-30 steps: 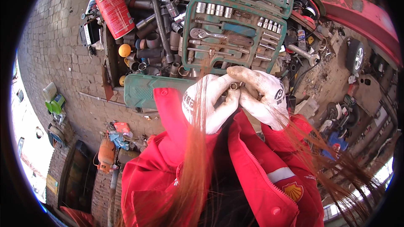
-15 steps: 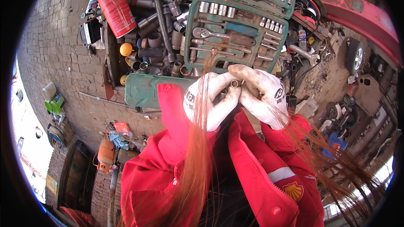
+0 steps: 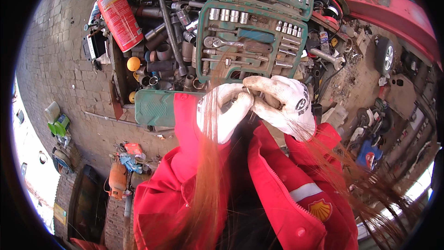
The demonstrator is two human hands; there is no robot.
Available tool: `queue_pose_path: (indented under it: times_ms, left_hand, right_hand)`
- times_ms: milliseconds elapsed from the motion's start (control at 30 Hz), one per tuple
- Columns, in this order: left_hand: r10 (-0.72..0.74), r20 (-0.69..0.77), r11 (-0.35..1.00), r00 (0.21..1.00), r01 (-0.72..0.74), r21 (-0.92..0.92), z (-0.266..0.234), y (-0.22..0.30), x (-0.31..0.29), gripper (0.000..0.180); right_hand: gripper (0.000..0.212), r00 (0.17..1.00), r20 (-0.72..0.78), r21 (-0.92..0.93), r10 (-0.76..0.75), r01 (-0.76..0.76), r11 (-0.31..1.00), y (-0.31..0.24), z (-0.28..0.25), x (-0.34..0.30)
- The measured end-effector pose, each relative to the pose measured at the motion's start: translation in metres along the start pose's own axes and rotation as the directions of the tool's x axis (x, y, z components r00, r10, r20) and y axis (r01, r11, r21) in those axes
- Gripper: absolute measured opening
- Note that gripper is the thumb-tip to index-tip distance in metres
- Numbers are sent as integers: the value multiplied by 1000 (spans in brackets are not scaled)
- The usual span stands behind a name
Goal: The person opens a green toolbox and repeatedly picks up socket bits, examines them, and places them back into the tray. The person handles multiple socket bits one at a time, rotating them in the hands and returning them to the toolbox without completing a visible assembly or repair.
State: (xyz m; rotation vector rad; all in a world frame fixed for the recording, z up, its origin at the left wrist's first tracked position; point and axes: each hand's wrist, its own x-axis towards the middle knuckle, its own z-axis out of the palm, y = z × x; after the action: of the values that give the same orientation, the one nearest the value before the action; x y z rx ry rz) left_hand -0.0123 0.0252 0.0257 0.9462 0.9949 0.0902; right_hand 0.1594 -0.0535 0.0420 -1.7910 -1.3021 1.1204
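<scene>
Both my hands wear white work gloves with soiled fingertips, and they meet just this side of an open green socket-set case (image 3: 200, 48). My left hand (image 3: 222, 113) is closed, its thumb and fingers pinched around a small metal piece (image 3: 250, 91), apparently a socket, mostly hidden between the gloves. From the other side my right hand (image 3: 283, 104) closes on the same piece, forefinger over the top and thumb below. In the case lie a ratchet (image 3: 223, 42), a blue-handled driver (image 3: 255, 34) and a row of sockets (image 3: 233, 16).
Left of the case, a bin holds loose large sockets (image 3: 163, 52) and a long bar (image 3: 170, 32). A red spray can (image 3: 121, 18) leans there above a yellow ball (image 3: 133, 64). On the right are a big wrench (image 3: 328, 57), a red beam (image 3: 388, 11) and a wheel (image 3: 385, 55).
The small metal piece has turned between my fingers: its round open end showed before, now only a thin edge. My fingertips have closed further over it. The whole view has shifted slightly.
</scene>
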Motion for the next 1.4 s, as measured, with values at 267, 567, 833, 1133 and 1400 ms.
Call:
queue_pose_path:
  times_ms: [267, 567, 833, 1133, 1400]
  left_hand:
    - [-209, 121, 868, 970, 241, -434, 1, -12, 7, 27]
    - [-145, 386, 323, 911, 412, -852, -5, -40, 26, 42]
    - [-187, 361, 306, 913, 404, -862, -8, -38, 28, 36]
    - [-113, 389, 273, 915, 404, -873, -11, -43, 30, 39]
    - [96, 444, 98, 891, 435, -895, -11, -48, 36, 41]
  right_hand:
    - [36, 971, -172, -104, 165, -185, 977, 12, -13, 12]
    - [34, 883, -459, -520, -99, -177, 835, 77, -8, 58]
    - [30, 890, -447, -631, -86, -246, 735, 80, 0, 60]
    - [31, 883, -441, -721, -159, -242, 649, 86, 0, 59]
    - [32, 891, -454, -620, 14, -327, 713, 71, -6, 54]
